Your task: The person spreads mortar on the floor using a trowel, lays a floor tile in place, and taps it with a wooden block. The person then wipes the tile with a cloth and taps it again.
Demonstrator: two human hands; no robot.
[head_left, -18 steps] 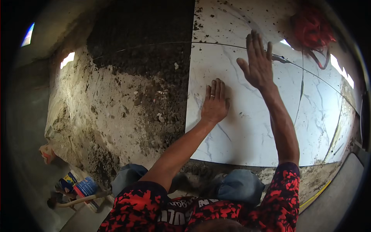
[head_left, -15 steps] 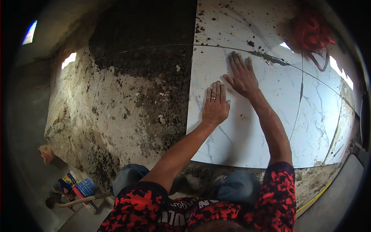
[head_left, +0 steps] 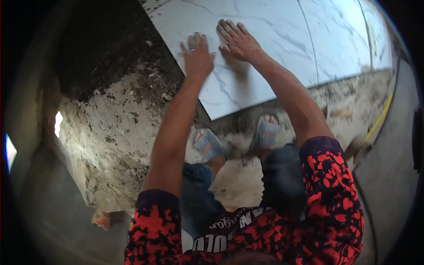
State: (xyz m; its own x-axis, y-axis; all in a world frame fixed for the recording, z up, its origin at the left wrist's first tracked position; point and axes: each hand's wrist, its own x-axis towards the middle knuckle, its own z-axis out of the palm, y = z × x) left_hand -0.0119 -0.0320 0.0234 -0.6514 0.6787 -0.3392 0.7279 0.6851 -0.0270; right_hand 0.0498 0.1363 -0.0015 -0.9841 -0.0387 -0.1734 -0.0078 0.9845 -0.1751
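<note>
A large white marble-veined tile (head_left: 274,73) lies under both my hands at the upper right. My left hand (head_left: 198,62) is spread near the tile's left edge, a ring on one finger; whether its palm rests on the tile or hovers just over it, I cannot tell. Flat on the tile, farther right, is my right hand (head_left: 240,45), fingers stretched out and smeared with grey. Neither hand holds anything. Thin dark joints part this tile from more tiles (head_left: 338,33) on the right.
Dark damp mortar (head_left: 110,48) borders the tile on the left. Nearer is rough, crumbly pale ground (head_left: 115,119). My sandalled feet (head_left: 267,130) stand just before the tile's near corner. A yellow strip (head_left: 380,117) runs along the right, and a torn brown bag (head_left: 101,218) lies lower left.
The view has swung, so the tile sits higher and tilted and my feet show. My left hand has shifted closer to the tile's left edge; the right hand stays stretched out on the tile.
</note>
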